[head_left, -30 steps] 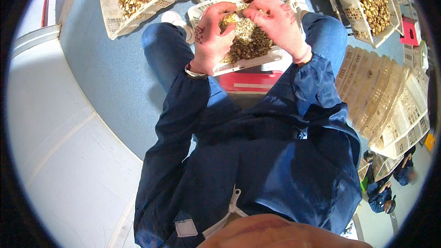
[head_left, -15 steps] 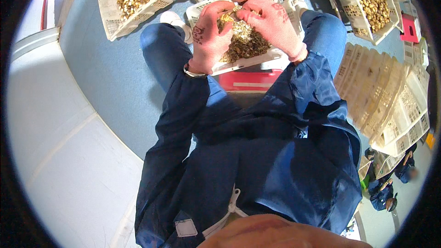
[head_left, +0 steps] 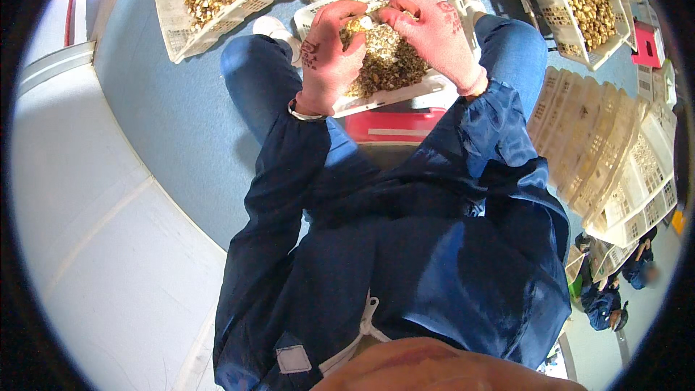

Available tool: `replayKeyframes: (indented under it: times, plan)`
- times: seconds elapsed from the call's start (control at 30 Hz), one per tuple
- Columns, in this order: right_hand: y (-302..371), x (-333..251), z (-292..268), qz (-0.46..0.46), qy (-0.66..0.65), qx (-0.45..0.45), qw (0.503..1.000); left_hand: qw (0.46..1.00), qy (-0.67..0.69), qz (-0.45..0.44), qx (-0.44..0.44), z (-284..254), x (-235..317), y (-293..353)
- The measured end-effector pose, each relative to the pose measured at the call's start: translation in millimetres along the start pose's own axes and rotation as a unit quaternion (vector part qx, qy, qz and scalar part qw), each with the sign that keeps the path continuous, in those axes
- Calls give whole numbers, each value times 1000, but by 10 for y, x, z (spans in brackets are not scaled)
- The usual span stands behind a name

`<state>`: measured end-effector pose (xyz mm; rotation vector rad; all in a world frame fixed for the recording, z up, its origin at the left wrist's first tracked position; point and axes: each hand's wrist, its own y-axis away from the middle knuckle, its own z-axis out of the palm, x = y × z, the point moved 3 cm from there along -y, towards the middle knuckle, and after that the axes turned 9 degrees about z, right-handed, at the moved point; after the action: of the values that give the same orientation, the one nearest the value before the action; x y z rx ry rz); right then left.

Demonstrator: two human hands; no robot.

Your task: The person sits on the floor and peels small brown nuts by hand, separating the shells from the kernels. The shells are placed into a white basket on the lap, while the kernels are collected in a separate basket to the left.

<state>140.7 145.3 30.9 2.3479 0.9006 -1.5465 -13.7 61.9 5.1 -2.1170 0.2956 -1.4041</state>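
Both my hands wear pink knit gloves with dark print and meet above a white plastic basket [head_left: 394, 97] between my knees. Loose brown-and-white crumbly bits [head_left: 387, 76] fill it. My left hand [head_left: 327, 54] curls its fingers, thumb set apart, around a small golden, mushroom-like piece [head_left: 356, 25]. Beside it, my right hand [head_left: 434, 36] bends over from the right, with thumb and forefinger close together near that piece. What those right fingertips hold is partly hidden and too small to name.
White baskets of golden-brown rounded pieces stand at the far left [head_left: 163, 7] and far right [head_left: 599, 54]. A red box [head_left: 394, 124] sits behind the near basket. Stacked white baskets [head_left: 579, 137] lean on the right, with people [head_left: 602, 308] beyond. A pale panel [head_left: 108, 210] borders the left.
My right fingers have shifted slightly up and right, uncovering more of the bits below. The left hand stays almost in place around the golden piece.
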Motion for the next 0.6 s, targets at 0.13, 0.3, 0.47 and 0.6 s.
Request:
replayKeyframes:
  times: [0.13, 0.3, 0.47, 0.6]
  plan:
    - [-11, 37, 2, 26, 0, 11, 1000, 1000, -21, -13, -6, -9, -22, 0]
    - [-3, -24, 37, -3, 26, 5, 1000, 1000, -19, 2, 5, -16, -56, 15]
    - [-19, 33, -16, 33, 14, 4, 999, 998, -30, 9, -55, -44, -49, 9]
    - [-21, 10, -40, 27, 7, 8, 1000, 991, 86, -94, -40, -36, -43, 48]
